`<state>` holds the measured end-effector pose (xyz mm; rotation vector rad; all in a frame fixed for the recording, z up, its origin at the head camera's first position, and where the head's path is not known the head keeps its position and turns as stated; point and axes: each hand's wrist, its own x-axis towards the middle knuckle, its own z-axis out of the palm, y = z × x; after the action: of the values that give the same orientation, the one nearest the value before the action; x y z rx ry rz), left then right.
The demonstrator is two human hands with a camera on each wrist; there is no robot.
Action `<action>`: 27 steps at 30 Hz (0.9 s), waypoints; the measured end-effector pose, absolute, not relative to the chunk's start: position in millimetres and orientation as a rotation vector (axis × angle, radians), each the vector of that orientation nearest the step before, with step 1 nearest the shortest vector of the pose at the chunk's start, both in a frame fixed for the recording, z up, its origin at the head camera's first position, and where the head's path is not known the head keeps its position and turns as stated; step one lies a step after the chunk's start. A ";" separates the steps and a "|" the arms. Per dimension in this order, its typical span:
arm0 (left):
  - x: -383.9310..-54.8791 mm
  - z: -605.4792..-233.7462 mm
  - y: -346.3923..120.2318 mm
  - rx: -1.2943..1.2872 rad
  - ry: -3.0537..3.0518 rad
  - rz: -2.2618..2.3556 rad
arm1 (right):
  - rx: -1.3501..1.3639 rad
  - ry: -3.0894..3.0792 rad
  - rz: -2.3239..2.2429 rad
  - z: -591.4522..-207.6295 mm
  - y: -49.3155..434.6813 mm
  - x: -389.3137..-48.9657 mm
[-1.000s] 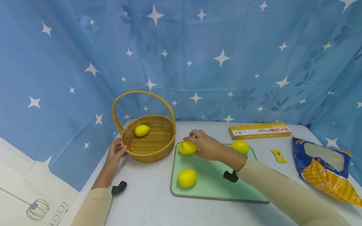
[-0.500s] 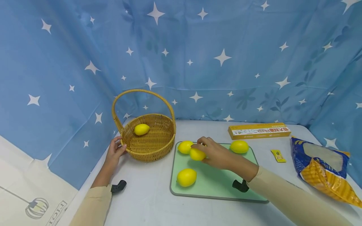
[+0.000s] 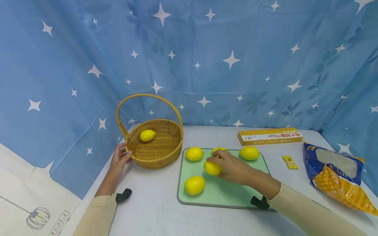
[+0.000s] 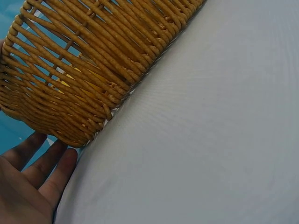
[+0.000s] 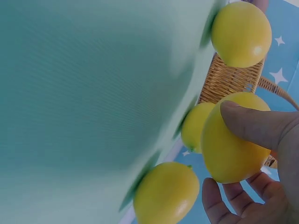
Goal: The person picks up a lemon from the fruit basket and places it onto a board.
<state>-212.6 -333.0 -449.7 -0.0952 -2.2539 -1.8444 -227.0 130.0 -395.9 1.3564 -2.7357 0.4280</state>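
Note:
My right hand (image 3: 233,167) holds a yellow lemon (image 3: 213,168) over the green cutting board (image 3: 233,196). In the right wrist view the thumb (image 5: 254,126) lies across this lemon (image 5: 229,149), with fingers below it. My left hand (image 3: 118,159) grips the near left rim of a wicker basket (image 3: 156,160); in the left wrist view its fingers (image 4: 60,172) touch the woven side low down. One lemon (image 3: 147,135) lies inside the basket. On the board are a back-left lemon (image 3: 194,153), a front-left lemon (image 3: 194,185), a back-right lemon (image 3: 249,153) and a partly hidden lemon (image 3: 219,150).
Behind the board's right end lies a long yellow pasta box (image 3: 270,137). A small yellow packet (image 3: 290,162) and a blue and orange bag (image 3: 336,177) are at the right. A blue star-patterned curtain (image 3: 206,82) closes off the back; the basket's tall handle (image 3: 147,95) arches upward.
My right hand and its lemon have moved right and toward me, away from the back-left lemon. The lemon behind the hand now shows. My left hand has stayed at the basket.

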 end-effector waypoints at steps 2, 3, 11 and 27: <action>-212.3 -450.1 -332.9 -0.083 -2.254 -1.846 | 1.359 -2.743 0.442 -399.6 132.9 -225.4; -212.0 -450.3 -332.7 -0.077 -2.254 -1.849 | 1.358 -2.748 0.442 -401.3 134.3 -224.6; -211.4 -449.3 -331.3 -0.056 -2.266 -1.856 | 1.363 -2.788 0.374 -409.8 141.9 -215.3; -209.5 -446.2 -328.1 -0.055 -2.284 -1.824 | 1.366 -2.822 0.367 -417.8 153.8 -204.5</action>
<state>-209.5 -328.1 -446.2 -0.0548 -2.2844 -1.8244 -204.5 153.8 -417.8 1.3657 -2.8218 0.3668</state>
